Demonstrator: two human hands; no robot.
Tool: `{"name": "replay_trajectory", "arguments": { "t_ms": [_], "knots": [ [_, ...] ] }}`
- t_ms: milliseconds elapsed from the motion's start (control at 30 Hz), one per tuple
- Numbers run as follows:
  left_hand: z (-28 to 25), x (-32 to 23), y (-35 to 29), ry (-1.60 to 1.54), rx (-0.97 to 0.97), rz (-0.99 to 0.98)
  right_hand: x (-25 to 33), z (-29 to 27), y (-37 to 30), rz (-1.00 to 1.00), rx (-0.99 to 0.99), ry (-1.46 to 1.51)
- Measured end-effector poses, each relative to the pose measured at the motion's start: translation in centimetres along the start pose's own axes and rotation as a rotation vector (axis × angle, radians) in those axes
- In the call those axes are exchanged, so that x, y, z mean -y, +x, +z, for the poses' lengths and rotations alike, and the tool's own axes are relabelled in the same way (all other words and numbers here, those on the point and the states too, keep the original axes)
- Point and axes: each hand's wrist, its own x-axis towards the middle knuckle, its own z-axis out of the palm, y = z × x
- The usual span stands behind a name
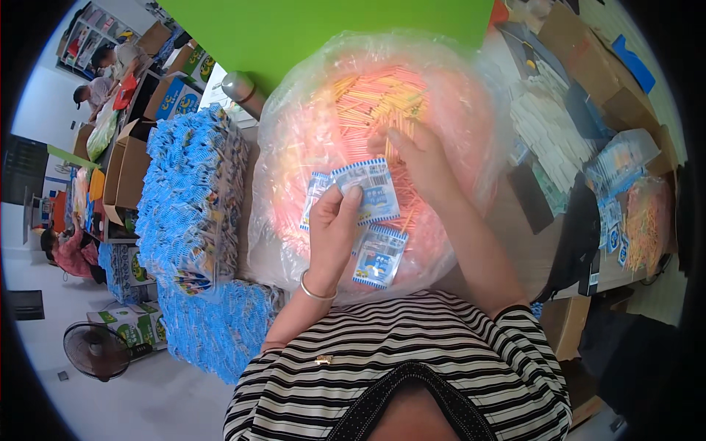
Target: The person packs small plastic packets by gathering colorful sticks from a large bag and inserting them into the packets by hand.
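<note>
A large clear plastic bag (290, 121) stands in front of me, filled with thin pink and yellow sticks (368, 99). Over the bag, my left hand (332, 235) pinches a small blue-and-white packet (376, 189) between thumb and fingers; a silver bangle circles that wrist. My right hand (425, 156) is closed on a small bunch of sticks (398, 125), just above and to the right of the packet. One more packet (381, 257) lies below on the sticks. Another packet (315, 192) shows partly behind the held one.
Blue-and-white packets are stacked in a tall pile (187, 191) on the left, with a lower pile (213, 323) below. A metal flask (241, 88) stands beyond. White strips (548, 121), a cardboard box (599, 62) and bagged sticks (647, 217) are on the right. Other people work far left.
</note>
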Motion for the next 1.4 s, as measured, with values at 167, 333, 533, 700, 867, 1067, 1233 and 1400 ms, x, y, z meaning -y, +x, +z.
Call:
{"name": "replay_trajectory", "arguments": {
  "t_ms": [167,333,533,700,867,1067,1233,1400],
  "knots": [
    [1.9,0.2,-0.6,-0.053,-0.026,0.004,-0.9,-0.7,0.1,-0.226,-0.151,-0.357],
    [2.2,1.0,-0.7,-0.121,-0.028,-0.040,-1.4,-0.8,-0.7,-0.166,-0.035,0.154],
    [3.6,1.5,0.1,-0.271,-0.012,-0.074,-2.3,0.3,-2.5,-0.075,0.005,0.365],
    [2.9,1.6,0.0,-0.204,0.000,-0.089,-1.2,1.2,-3.6,-0.011,-0.068,0.362],
    [1.6,0.3,-0.5,0.022,-0.065,0.021,-0.6,-0.4,-3.7,-0.063,-0.104,0.119],
    [0.2,0.4,-0.4,0.216,-0.022,0.006,1.6,-1.7,-5.4,-0.075,0.103,-0.117],
    [2.3,-0.9,-0.9,0.058,0.000,-0.095,1.8,-2.1,-6.3,-0.067,0.111,-0.471],
    [0.1,0.7,-0.7,0.251,0.099,-0.030,2.9,-2.5,-6.8,0.055,0.107,-0.498]
  ]
}}
